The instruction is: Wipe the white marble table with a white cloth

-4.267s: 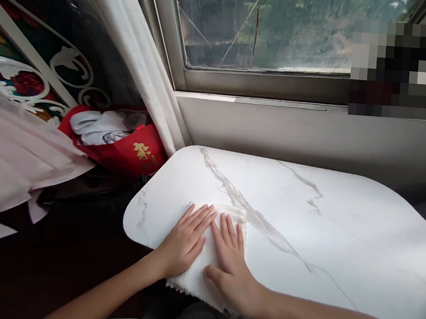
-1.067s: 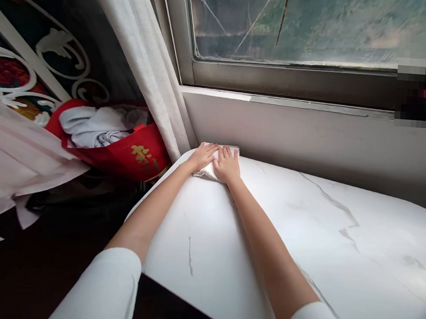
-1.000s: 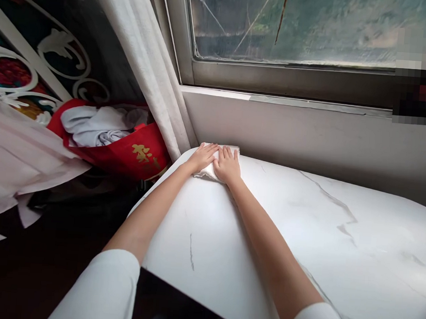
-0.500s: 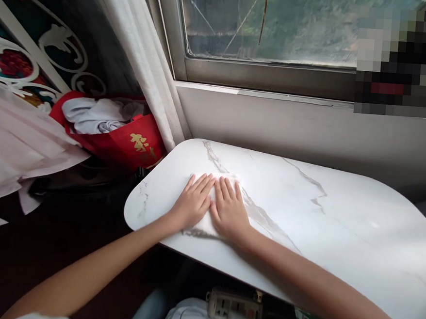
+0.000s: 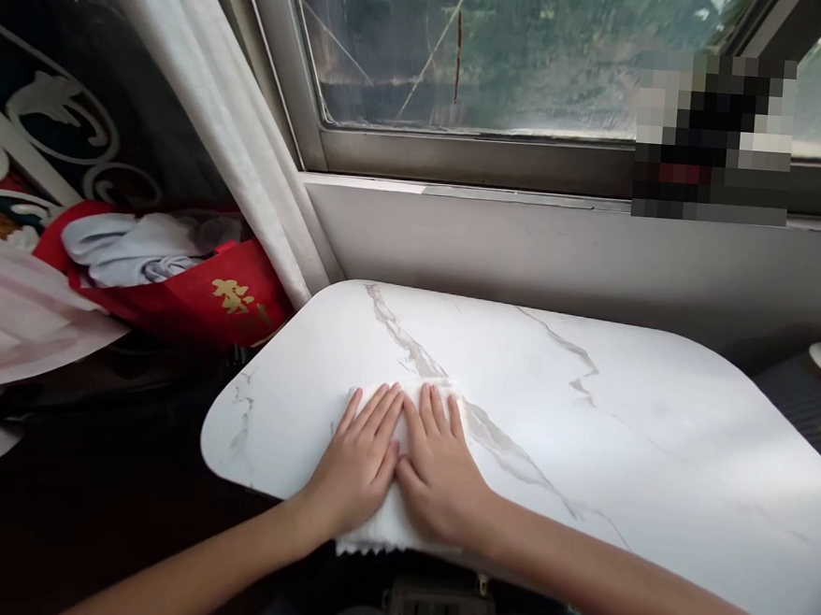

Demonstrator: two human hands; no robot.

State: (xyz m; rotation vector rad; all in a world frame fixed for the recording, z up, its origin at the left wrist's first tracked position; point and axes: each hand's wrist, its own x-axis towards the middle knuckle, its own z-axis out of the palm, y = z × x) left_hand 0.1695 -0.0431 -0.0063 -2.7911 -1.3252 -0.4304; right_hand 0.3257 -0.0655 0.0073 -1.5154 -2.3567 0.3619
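Both palms press down on a white cloth (image 5: 395,524) on the white marble-patterned table (image 5: 538,391). My left hand (image 5: 358,458) lies flat on the cloth's left part, its fingers stretched toward the window. Beside it my right hand (image 5: 438,464) is also flat, with the thumbs touching or nearly so. The cloth's jagged near edge hangs past the table's front edge. Much of the cloth is hidden beneath the hands.
Left of the table stands a red bag (image 5: 193,297) stuffed with pale fabric, next to a white curtain (image 5: 219,125). A window (image 5: 483,69) rises behind the table. A power strip (image 5: 440,614) sits below the front edge. Pinkish cloth (image 5: 36,328) hangs at far left.
Both hands have slid the cloth across the table toward me, so its near edge now reaches past the front edge. The view has shifted somewhat to the right.
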